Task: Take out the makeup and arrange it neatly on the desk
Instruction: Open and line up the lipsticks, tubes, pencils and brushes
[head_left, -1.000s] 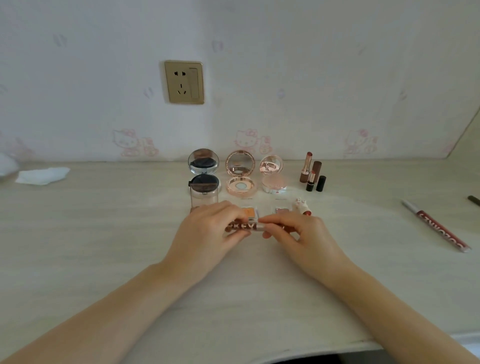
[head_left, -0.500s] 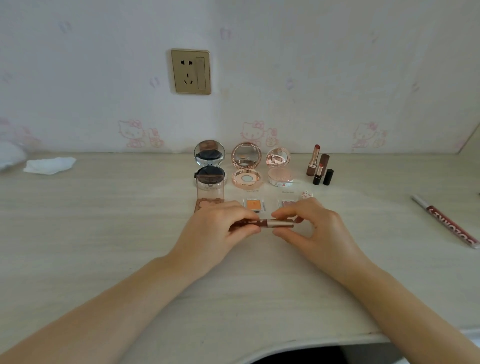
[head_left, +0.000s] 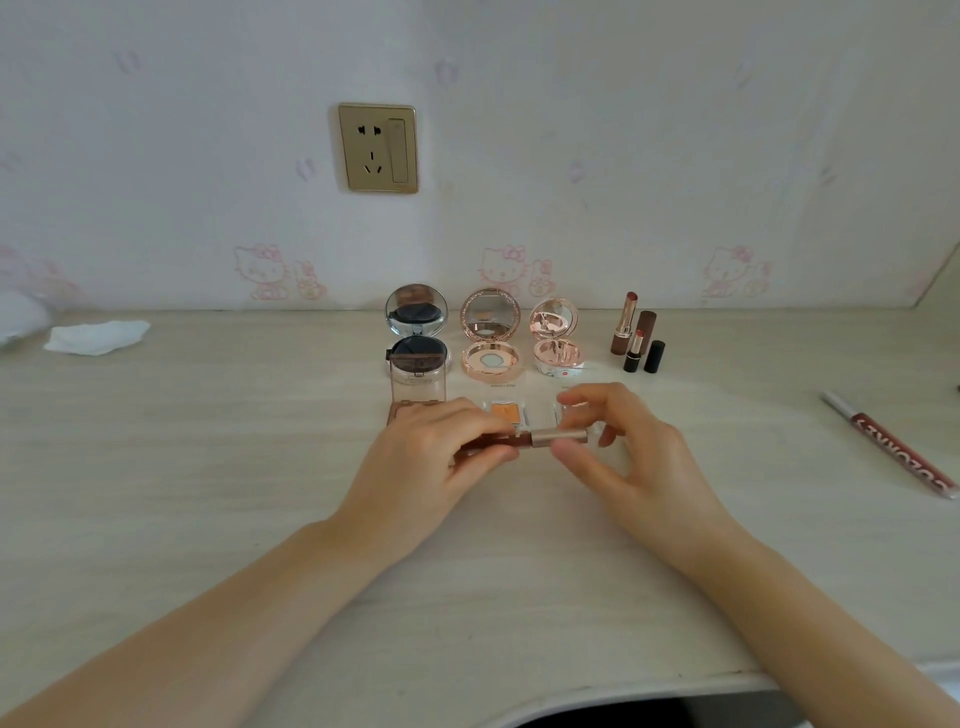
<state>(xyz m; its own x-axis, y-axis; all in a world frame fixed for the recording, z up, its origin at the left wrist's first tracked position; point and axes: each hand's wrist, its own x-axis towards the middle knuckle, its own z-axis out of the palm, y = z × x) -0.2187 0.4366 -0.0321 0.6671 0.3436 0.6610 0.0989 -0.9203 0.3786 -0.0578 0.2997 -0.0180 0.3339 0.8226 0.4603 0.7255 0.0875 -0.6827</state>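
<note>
A slim brown makeup tube with a rose-gold cap (head_left: 540, 439) lies level just above the pale wood desk (head_left: 208, 467). My left hand (head_left: 436, 457) grips its brown body. My right hand (head_left: 618, 452) pinches the cap between thumb and forefinger. Behind the hands stand three open compacts: a black one (head_left: 417, 332), a rose-gold one (head_left: 490, 335) and a pink one (head_left: 556, 335). An orange eyeshadow pan (head_left: 506, 412) and a brown palette (head_left: 415, 389) lie just beyond my fingers. Uncapped lipsticks (head_left: 636, 332) stand at the right.
A red-and-white makeup pen (head_left: 891, 451) lies at the far right. A crumpled white tissue (head_left: 96, 336) sits at the far left near the wall. A gold wall socket (head_left: 377, 148) is above the desk. The desk's front edge curves inward below my arms.
The tube has turned so its printed lettering no longer shows, and my right hand's grip has moved onto the cap, its other fingers lifting clear. The view tilted down slightly.
</note>
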